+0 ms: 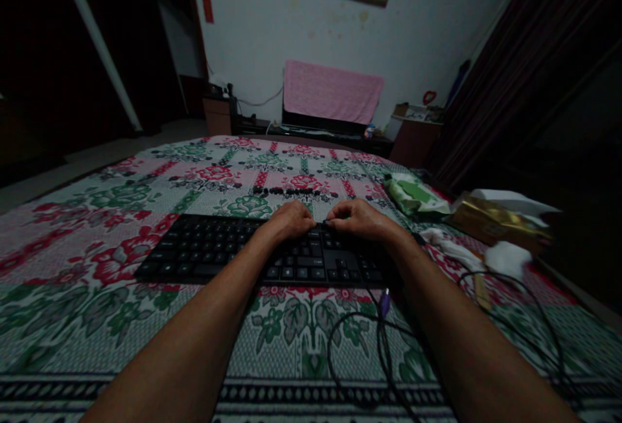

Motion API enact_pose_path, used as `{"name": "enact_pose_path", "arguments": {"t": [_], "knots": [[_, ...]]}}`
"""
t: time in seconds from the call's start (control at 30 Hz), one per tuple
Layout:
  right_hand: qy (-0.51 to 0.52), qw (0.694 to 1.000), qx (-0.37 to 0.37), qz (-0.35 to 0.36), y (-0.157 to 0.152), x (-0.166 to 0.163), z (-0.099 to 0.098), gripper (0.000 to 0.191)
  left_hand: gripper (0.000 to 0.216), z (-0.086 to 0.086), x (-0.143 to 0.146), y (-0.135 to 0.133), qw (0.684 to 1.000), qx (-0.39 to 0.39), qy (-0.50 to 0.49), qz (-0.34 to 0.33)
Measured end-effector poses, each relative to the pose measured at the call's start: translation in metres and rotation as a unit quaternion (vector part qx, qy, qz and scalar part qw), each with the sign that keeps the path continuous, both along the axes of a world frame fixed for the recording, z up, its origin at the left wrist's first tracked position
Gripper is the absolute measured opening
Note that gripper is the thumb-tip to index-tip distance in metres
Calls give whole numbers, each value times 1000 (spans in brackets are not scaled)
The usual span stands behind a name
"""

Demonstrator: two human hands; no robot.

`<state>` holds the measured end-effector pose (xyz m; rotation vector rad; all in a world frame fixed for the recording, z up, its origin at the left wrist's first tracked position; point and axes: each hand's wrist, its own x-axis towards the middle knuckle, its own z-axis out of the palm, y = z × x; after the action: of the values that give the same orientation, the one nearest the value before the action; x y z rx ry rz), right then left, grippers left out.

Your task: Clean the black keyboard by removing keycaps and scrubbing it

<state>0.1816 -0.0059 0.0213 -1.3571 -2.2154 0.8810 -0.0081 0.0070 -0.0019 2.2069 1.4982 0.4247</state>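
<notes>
Keyboard (pixel 204 241), black and long, lies flat across the patterned bedspread (pixel 150 326), under both hands. Nearest, in front of the keyboard's right half, a thin black cable (pixel 381 345) sprawls in loose loops, with a slim purple plug (pixel 385 304) just off the front edge; the cable looks springy and apt to snag. The keyboard itself should be light and stiff, its hard plastic rather slippery; the two short ends look the surest place to hold it, while a single key would want a fingertip pinch and little force, since small clips can be fragile.

At the keyboard's far edge, right of its middle, the left hand (pixel 293 219) has its fingers bent and gathered close. Just beside it, the right hand (pixel 357 219) curls thumb and forefinger into a rounded loop. Whether either pinches anything, I cannot tell.

Right of the keyboard lie soft, crumpled white tissue (pixel 508 260) and a shiny gold box (pixel 495 222); beyond its right end sits a crinkled green-and-white packet (pixel 416 197). Straight beyond the keyboard runs a row of small dark pieces (pixel 286 191), too small to name. Well past it, against the wall, hangs a limp pink cloth (pixel 330 92).
</notes>
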Motion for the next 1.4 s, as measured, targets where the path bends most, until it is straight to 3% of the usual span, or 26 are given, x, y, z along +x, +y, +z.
{"name": "enact_pose_path", "arguments": {"t": [0.47,0.63,1.07,1.4], "knots": [[-62,996,66,-7,3,-3,-5,12,25,1,1,-2,1000,15,8,8],[-53,998,36,10,3,-3,-4,13,24,-1,1,0,1000,15,6,7],[-19,997,-48,-66,5,-8,-5,6,26,4,2,-4,1000,4,15,10],[-52,988,-61,-132,12,-16,-7,4,25,-1,3,-3,1000,3,0,25]]}}
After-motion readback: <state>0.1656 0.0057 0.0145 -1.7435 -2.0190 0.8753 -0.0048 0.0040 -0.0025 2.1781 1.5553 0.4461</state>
